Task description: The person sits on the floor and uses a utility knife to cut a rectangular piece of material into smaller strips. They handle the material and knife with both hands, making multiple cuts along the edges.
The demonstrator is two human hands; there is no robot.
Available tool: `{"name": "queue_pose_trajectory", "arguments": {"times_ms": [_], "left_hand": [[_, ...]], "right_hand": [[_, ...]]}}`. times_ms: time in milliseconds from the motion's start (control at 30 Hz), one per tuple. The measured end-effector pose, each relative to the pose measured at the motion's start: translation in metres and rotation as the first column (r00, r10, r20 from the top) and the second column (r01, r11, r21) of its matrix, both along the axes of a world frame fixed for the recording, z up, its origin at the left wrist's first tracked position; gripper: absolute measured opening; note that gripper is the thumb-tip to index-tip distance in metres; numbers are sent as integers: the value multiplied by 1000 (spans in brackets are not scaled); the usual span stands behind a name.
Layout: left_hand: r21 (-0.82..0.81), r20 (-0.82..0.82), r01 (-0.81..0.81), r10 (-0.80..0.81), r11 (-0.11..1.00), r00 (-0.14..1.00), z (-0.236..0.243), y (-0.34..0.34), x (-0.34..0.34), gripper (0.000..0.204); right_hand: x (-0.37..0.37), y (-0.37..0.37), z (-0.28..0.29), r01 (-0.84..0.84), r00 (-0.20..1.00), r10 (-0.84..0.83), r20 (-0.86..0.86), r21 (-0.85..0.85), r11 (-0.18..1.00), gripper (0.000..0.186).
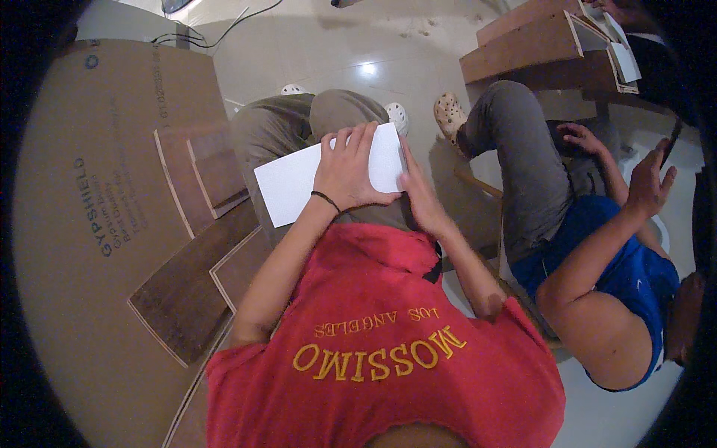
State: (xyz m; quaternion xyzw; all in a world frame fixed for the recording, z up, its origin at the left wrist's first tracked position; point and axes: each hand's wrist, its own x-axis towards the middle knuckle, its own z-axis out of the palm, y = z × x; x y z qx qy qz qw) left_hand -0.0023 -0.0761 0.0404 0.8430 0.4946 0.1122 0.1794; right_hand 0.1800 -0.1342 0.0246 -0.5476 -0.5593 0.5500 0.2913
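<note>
On the lap (347, 110), left hand (347, 168) and right hand (422, 198) clasp a white panel (287, 188), apparently steadying it, an even grip needed next.

White rect. panel (289, 184), on/just above lap, L hand (348, 170) across it, R hand (418, 193) at its R end.
Flat pc., plain white top face, straight edges, approx. twice as long as wide; no marks visible on the exposed pt. Long side runs L–R, slanted: R end farther fr. the body, L end nearer. L palm on top face, fingertips at far edge, thumb spread twd. R end; mid. section hidden under it. R fingers along the R edge; grip & underside n/v.
</note>
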Motion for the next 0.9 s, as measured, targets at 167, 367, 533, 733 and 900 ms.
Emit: {"name": "queue_pose_trajectory", "arguments": {"times_ms": [167, 367, 533, 733, 900], "left_hand": [[20, 6, -7, 6, 1000, 1000, 0, -3, 0, 122], [-20, 23, 184, -184, 983, 983, 16, -3, -2, 124], [-207, -28, 636, -655, 743, 755, 34, -16, 17, 122], [-101, -29, 527, -532, 844, 846, 53, -7, 5, 113], [0, 322, -333, 315, 943, 893, -1, -16, -64, 58]], "right_hand": [[30, -96, 41, -157, 981, 170, 92, -138, 978, 68], [64, -124, 0, 375, 926, -375, 44, -227, 899, 64], [68, -94, -12, 531, 771, -631, -91, -456, 714, 59], [50, -73, -5, 430, 825, -520, -222, -351, 832, 59], [50, -69, 6, 356, 853, -431, -294, -276, 893, 59]]}}
